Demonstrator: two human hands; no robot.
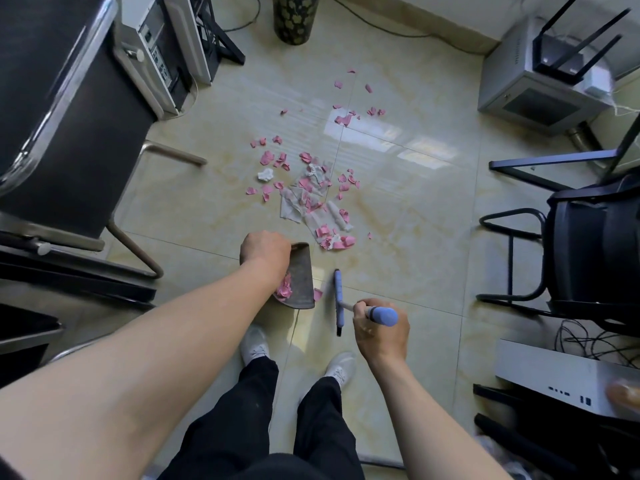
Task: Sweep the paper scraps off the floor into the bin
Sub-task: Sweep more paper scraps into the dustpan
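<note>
Pink and white paper scraps [313, 188] lie scattered over the glossy tiled floor ahead of me. My left hand [265, 251] grips the far end of a grey dustpan [300, 280] resting on the floor, with a few pink scraps [284, 289] inside it. One pink scrap [317, 294] lies at the pan's right edge. My right hand [377, 332] is closed on the blue handle of a small brush [338, 301], whose head stands just right of the dustpan. A black bin [294, 17] with a gold pattern stands at the far end of the floor.
A dark chair [62, 133] with metal legs stands to the left beside computer cases [166, 53]. Black chairs [588, 251] and a grey cabinet [540, 88] crowd the right. Cables [588, 341] and a white case [561, 379] lie at lower right. My feet [256, 344] are just behind the dustpan.
</note>
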